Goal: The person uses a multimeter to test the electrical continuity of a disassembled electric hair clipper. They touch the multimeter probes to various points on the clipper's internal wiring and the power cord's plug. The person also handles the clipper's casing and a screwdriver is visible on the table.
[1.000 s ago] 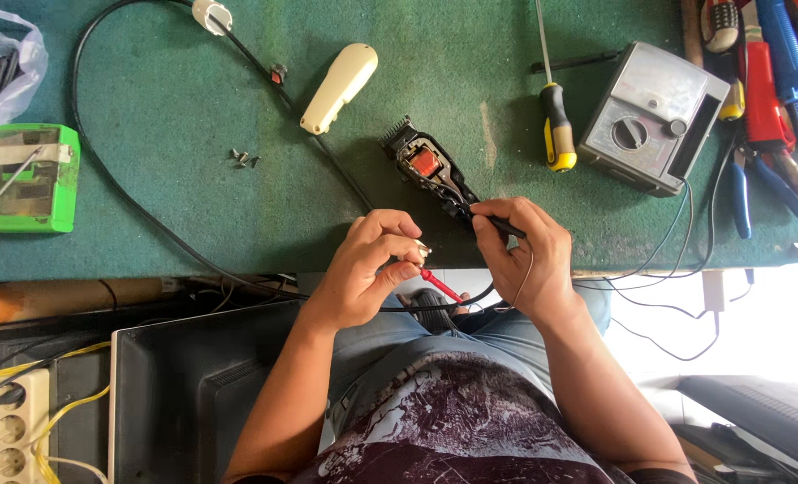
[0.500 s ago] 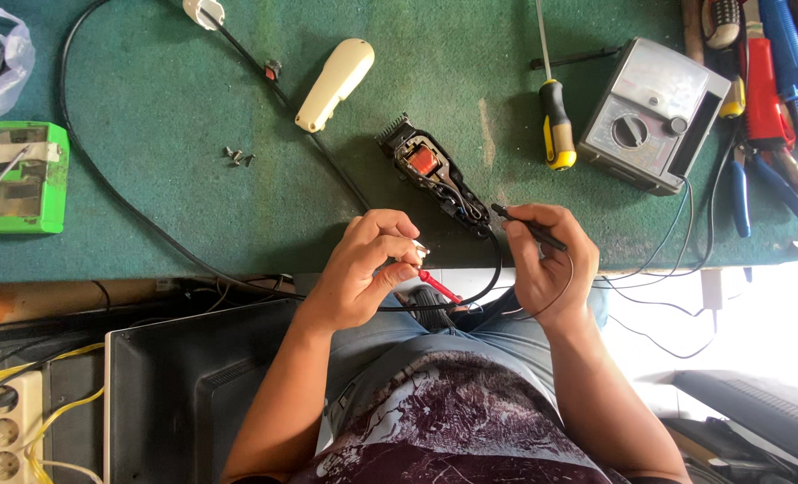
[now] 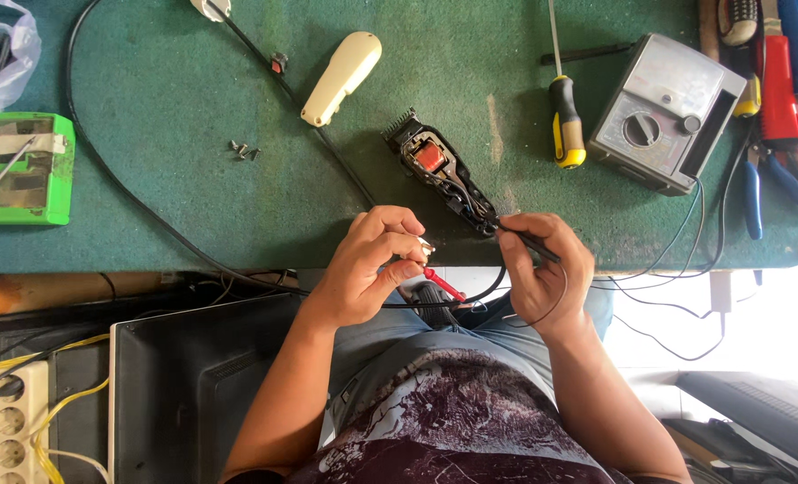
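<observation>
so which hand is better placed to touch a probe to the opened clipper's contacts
Right. The right hand holds the black probe with its tip already at the near end of the opened clipper. The left hand grips the red probe farther back, off the clipper at the bench edge.

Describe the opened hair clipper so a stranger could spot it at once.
Start at the green mat covering the bench. Near its front edge, just beyond the right hand, lies the opened hair clipper, slanted, black, with comb teeth at its far end. Unlike the closed cream shell nearby, it shows a red part inside.
</observation>
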